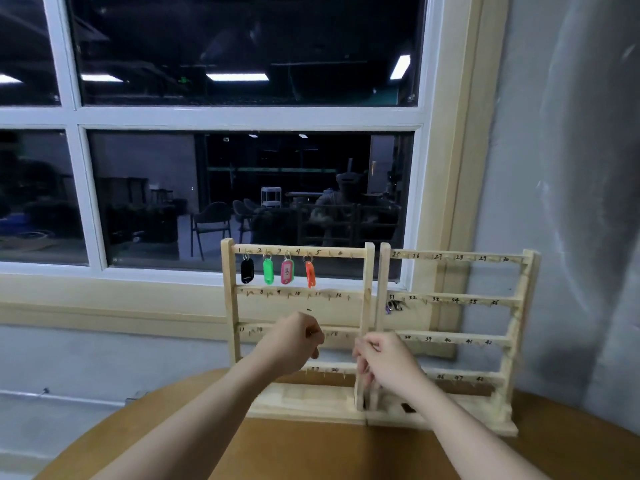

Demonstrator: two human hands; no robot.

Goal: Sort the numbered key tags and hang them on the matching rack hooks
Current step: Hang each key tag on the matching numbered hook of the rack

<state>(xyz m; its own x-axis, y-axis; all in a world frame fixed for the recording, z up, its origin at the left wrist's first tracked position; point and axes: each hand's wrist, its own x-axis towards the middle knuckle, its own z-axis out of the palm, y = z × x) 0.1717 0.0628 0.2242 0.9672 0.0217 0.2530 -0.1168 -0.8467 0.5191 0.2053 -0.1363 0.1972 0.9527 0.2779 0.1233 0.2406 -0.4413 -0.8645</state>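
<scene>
Head view: your left hand (294, 344) and right hand (384, 365) curl before the left rack (298, 327) — fingers bunched, any pinched tag impossible to tell.

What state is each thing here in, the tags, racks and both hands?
Black tag: hanging, top row.
Green tag: hanging beside it.
Pink tag: hanging, top row.
Orange tag: hanging, top row.
Left rack: upright, most hooks bare.
Right rack: upright; something small hangs near 31.
Left hand: curled; contents unclear.
Right hand: blurred, fingers bent.
</scene>
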